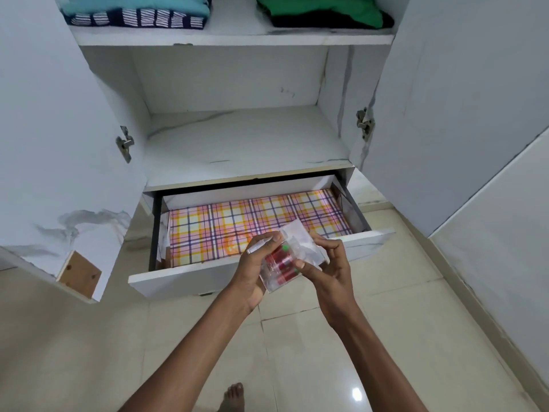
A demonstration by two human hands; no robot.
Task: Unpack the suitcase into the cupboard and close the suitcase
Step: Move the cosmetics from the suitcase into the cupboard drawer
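Over the near edge of the open drawer (309, 185), seen from the head camera, both hands meet around a small clear plastic packet (289, 257) holding red cylindrical items, one with a green tip. The left hand (252, 275) cups the packet from below and from the left, fingers curled up around its side and thumb pressing on its upper left. The right hand (329, 269) pinches the right side, thumb on the face of the packet and fingers curled behind the loose clear flap that rises toward the far side. The packet's long axis runs from near left to far right, tilted, and it sits just above the drawer's front panel, so the checked liner (225, 224) lies directly beyond and below the fingers. Neither hand is clearly nearer; a short forward lowering by either would likely land the packet in the drawer.

No brand or writing can be read on the packet; an orange mark on the liner is too faint to make out.

Farther up in the cupboard (237, 138), folded clothes (139, 13) lie on the top shelf. The suitcase is out of view.
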